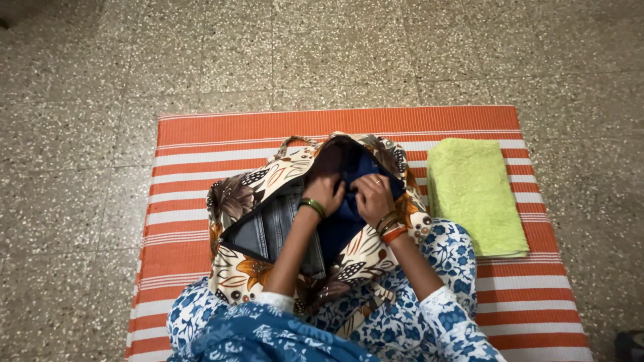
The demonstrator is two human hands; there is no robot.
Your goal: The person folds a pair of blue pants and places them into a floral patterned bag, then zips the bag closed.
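At the centre of the frame a floral bag (268, 261) lies open on an orange striped mat (201, 144), its mouth turned toward the person, whose blue patterned clothing fills the bottom edge. Both hands are inside the opening. The left hand (325, 193) is curled, fingers bent down into a dark blue cloth (345, 218) that sits in the middle of the bag; the right hand (371, 196) is likewise closed, pinching the same cloth near its upper edge. Folded jeans (272, 228) lie in the left part of the bag, beside the left forearm and touching the blue cloth. A folded green towel (473, 194) rests on the mat in the right of the frame, just beside the bag and not in it. Judging from this, the step in hand is packing: the blue cloth is being pressed and settled into the bag next to the jeans. The next move would call for flattening that cloth low enough to leave room above it, then letting go with one hand to reach right for the towel.
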